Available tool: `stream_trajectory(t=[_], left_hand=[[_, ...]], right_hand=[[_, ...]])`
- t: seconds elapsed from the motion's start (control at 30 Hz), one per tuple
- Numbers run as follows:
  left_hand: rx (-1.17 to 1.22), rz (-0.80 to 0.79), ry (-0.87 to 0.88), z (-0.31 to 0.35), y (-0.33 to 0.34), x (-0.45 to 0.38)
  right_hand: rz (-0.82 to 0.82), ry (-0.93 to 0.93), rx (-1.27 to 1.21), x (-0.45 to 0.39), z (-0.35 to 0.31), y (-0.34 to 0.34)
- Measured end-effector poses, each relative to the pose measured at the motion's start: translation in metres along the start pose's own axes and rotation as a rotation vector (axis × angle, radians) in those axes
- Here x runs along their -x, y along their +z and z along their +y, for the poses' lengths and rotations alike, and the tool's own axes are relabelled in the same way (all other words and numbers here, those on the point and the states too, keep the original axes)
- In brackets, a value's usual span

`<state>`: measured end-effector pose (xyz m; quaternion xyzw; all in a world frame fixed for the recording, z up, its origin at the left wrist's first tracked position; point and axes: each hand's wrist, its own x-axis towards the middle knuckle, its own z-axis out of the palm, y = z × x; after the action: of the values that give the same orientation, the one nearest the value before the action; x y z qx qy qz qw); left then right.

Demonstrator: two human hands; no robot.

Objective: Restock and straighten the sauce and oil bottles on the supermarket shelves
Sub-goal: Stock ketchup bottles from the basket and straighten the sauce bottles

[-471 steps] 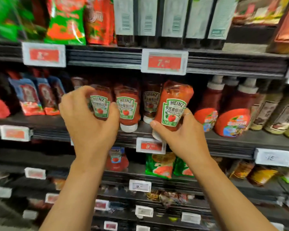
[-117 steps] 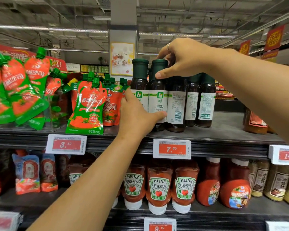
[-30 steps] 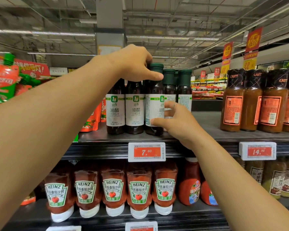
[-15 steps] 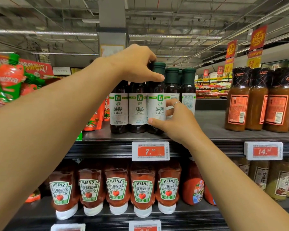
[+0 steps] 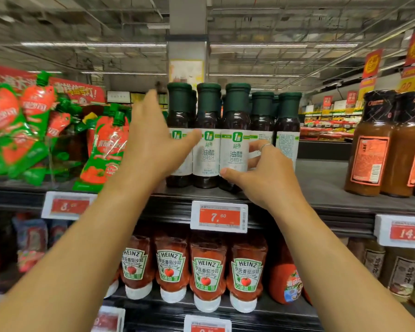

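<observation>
A row of dark salad-dressing bottles with green caps and white labels stands at the front of the upper shelf (image 5: 321, 188). My right hand (image 5: 266, 173) grips the third bottle (image 5: 235, 149) low on its label, thumb in front and fingers curled round its right side. My left hand (image 5: 151, 144) is spread with straight fingers in front of the leftmost bottle (image 5: 179, 104), its thumb reaching across to the label of the second bottle (image 5: 207, 154). The left hand is blurred, and I cannot tell whether it touches the glass. Two more bottles stand further back on the right.
Red and green tomato-sauce pouches (image 5: 103, 149) crowd the shelf to the left. Brown sauce bottles (image 5: 369, 149) stand to the right, with bare shelf between. Upside-down Heinz ketchup bottles (image 5: 206, 271) line the shelf below, under a 7.60 price tag (image 5: 219, 215).
My left hand has let go of the bottle cap, dropped and opened in front of the leftmost bottle. My right hand stays on the third bottle's label.
</observation>
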<state>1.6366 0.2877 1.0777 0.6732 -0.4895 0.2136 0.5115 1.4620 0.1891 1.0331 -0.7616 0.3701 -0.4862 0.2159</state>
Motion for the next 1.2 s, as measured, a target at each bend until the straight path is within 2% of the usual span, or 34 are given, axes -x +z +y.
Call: stream_trajectory(t=[0.13,0.33,0.63,0.83,0.9,1.0,1.07,1.2], left_hand=[[0.059,-0.146,-0.180,-0.022,0.019,0.023],[0.089,-0.185,-0.156,-0.034,0.016,0.024],[0.149,-0.295,-0.147,-0.040,0.015,0.018],[0.162,-0.280,-0.188,-0.038,0.016,0.019],[0.176,-0.165,-0.127,-0.032,0.011,0.024],[0.160,0.059,0.116,-0.015,0.002,0.027],[0.194,0.045,0.229,0.007,-0.003,0.021],[0.179,-0.126,0.363,0.070,0.001,0.000]], right_hand=[[0.009,-0.031,0.006,0.000,0.000,0.001],[0.035,-0.071,0.068,0.005,-0.005,0.006],[-0.025,0.032,0.152,0.008,-0.013,0.003],[-0.066,0.068,0.167,0.012,-0.017,-0.006],[-0.062,0.091,0.169,0.013,-0.013,-0.016],[-0.013,0.121,0.116,0.009,0.002,-0.041],[0.008,0.160,0.074,0.003,0.011,-0.061],[0.010,0.205,0.021,-0.020,0.023,-0.096]])
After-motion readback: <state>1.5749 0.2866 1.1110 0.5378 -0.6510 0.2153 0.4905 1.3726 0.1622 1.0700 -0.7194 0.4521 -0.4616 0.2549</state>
